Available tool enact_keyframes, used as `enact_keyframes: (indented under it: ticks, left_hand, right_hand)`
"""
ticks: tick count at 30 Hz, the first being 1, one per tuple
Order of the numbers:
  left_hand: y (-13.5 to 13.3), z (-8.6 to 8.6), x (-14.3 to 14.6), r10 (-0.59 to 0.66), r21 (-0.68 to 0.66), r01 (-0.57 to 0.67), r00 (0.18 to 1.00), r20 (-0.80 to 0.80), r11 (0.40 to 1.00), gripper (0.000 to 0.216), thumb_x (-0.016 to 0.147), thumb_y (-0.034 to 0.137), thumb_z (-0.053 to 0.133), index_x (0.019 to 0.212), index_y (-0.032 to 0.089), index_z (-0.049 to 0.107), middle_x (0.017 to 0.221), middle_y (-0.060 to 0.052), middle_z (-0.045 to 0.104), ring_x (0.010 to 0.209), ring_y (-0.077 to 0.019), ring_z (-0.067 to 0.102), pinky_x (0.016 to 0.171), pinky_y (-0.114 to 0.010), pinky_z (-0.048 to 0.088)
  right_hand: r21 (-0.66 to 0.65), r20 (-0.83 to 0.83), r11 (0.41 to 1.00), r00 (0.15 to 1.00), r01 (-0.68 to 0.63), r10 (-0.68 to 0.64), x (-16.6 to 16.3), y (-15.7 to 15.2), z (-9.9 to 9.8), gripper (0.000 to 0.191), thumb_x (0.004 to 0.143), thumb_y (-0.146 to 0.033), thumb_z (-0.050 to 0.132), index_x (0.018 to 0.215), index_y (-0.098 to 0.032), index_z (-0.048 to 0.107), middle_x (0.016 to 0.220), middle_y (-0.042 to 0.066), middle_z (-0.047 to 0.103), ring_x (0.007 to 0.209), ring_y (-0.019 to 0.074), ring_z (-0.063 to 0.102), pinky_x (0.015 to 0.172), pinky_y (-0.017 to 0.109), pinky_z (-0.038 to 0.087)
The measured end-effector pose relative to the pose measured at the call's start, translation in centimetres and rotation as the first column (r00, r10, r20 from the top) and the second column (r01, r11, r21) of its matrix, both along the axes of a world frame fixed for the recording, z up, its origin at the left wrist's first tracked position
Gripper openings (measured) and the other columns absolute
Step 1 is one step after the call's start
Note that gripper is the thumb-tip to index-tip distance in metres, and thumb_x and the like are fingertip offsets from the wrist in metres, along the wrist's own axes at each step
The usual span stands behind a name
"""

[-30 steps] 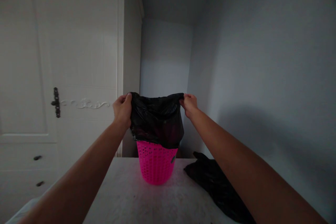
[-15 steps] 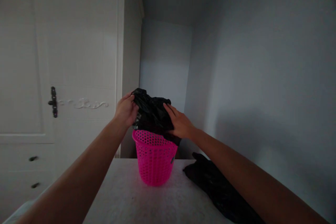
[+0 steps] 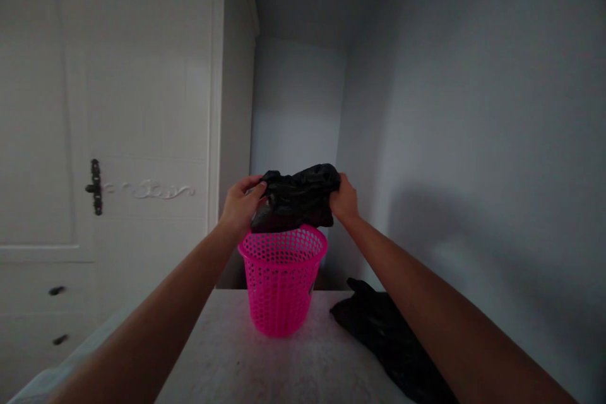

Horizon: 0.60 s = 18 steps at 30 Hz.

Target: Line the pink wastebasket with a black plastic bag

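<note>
A crumpled black plastic bag (image 3: 298,199) is stretched between my two hands, just above a pink perforated basket (image 3: 281,293). My left hand (image 3: 243,205) pinches the bag's left end between thumb and fingers. On the other side, my right hand (image 3: 344,197) grips the right end, its fingertips partly hidden behind the plastic. The bag's lower edge hangs in front of the far part of the basket's rim. Upright on the table, the basket shows an open top with nothing visible inside its upper part.
Another black plastic bag (image 3: 383,328) lies on the pale table (image 3: 274,369) at the right, partly under my right forearm. A white wardrobe (image 3: 151,107) with dark handles stands to the left. A grey-blue wall (image 3: 473,107) runs along the right.
My right hand has moved right and slightly up, from lying flat on the bag to gripping its right end. My left hand has shifted a little right. The bag is spread wider and uncovers more rim.
</note>
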<state>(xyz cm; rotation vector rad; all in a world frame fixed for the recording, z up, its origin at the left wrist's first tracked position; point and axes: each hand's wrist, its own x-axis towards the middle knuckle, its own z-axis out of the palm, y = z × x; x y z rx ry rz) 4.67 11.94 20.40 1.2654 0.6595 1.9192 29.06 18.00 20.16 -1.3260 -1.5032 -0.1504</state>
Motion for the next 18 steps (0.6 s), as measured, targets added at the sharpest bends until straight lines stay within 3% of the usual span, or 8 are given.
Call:
enact_keyframes:
  ticks: [3, 6, 9, 12, 14, 18]
  left_hand:
    - [0.0, 0.0, -0.3, 0.015, 0.078, -0.016, 1.0, 0.014, 0.997, 0.019, 0.071, 0.025, 0.084, 0.086, 0.018, 0.074, 0.088, -0.003, 0.075, 0.08, -0.0152, 0.068, 0.081, -0.031, 0.057]
    - [0.4, 0.0, -0.6, 0.025, 0.191, -0.038, 0.997, 0.069, 0.981, 0.019, 0.07, 0.02, 0.081, 0.086, 0.019, 0.071, 0.1, -0.005, 0.078, 0.093, -0.016, 0.072, 0.093, -0.032, 0.056]
    - [1.5, -0.5, -1.0, 0.134, 0.226, -0.122, 0.99, -0.038, 0.966, 0.017, 0.071, 0.017, 0.073, 0.086, 0.021, 0.066, 0.113, -0.008, 0.078, 0.106, -0.0179, 0.073, 0.1, -0.033, 0.055]
    - [3.0, -1.3, -1.8, 0.256, 0.168, -0.224, 0.945, -0.203, 0.96, 0.017, 0.07, 0.014, 0.068, 0.085, 0.02, 0.065, 0.107, -0.009, 0.079, 0.097, -0.0209, 0.074, 0.094, -0.038, 0.058]
    - [3.8, -1.9, -2.7, 0.325, 0.158, -0.294, 0.917, -0.23, 0.943, 0.016, 0.07, 0.013, 0.065, 0.085, 0.02, 0.065, 0.107, -0.011, 0.078, 0.095, -0.0223, 0.074, 0.095, -0.042, 0.058]
    - [4.2, -2.3, -4.5, 0.5, 0.219, -0.455, 0.826, -0.258, 0.863, 0.012, 0.073, 0.011, 0.062, 0.077, 0.022, 0.065, 0.123, -0.012, 0.072, 0.12, -0.026, 0.066, 0.115, -0.047, 0.045]
  right_hand:
    - [0.21, -0.211, 0.937, 0.923, -0.278, 0.321, -0.4, 1.1, 0.4, 0.055, 0.077, -0.012, 0.044, 0.129, -0.019, 0.062, 0.123, 0.01, 0.074, 0.117, 0.0255, 0.066, 0.107, 0.043, 0.05]
    - [0.272, -0.279, 0.838, 0.795, -0.473, 0.539, -1.4, 1.9, 0.9, 0.053, 0.081, -0.021, 0.044, 0.13, -0.02, 0.063, 0.123, 0.007, 0.074, 0.118, 0.0221, 0.065, 0.108, 0.042, 0.051]
    - [0.15, -0.227, 0.832, 0.8, -0.534, 0.555, -2.5, 2.3, 1.0, 0.047, 0.088, -0.024, 0.044, 0.13, -0.023, 0.065, 0.122, 0.005, 0.076, 0.122, 0.0229, 0.064, 0.109, 0.044, 0.051]
    - [0.0, -0.17, 0.854, 0.841, -0.521, 0.513, -3.1, 2.5, 0.6, 0.028, 0.084, -0.02, 0.057, 0.104, -0.025, 0.075, 0.11, 0.007, 0.079, 0.123, 0.0291, 0.065, 0.112, 0.049, 0.048]
    - [-0.037, -0.177, 0.859, 0.85, -0.51, 0.497, -3.4, 2.7, 0.0, 0.015, 0.078, -0.016, 0.065, 0.086, -0.024, 0.075, 0.1, 0.01, 0.079, 0.123, 0.0338, 0.065, 0.114, 0.052, 0.046]
    - [-0.056, -0.208, 0.85, 0.839, -0.523, 0.503, -4.1, 2.7, -1.3, 0.013, 0.075, -0.013, 0.07, 0.08, -0.026, 0.074, 0.096, 0.011, 0.079, 0.124, 0.0347, 0.066, 0.113, 0.05, 0.047]
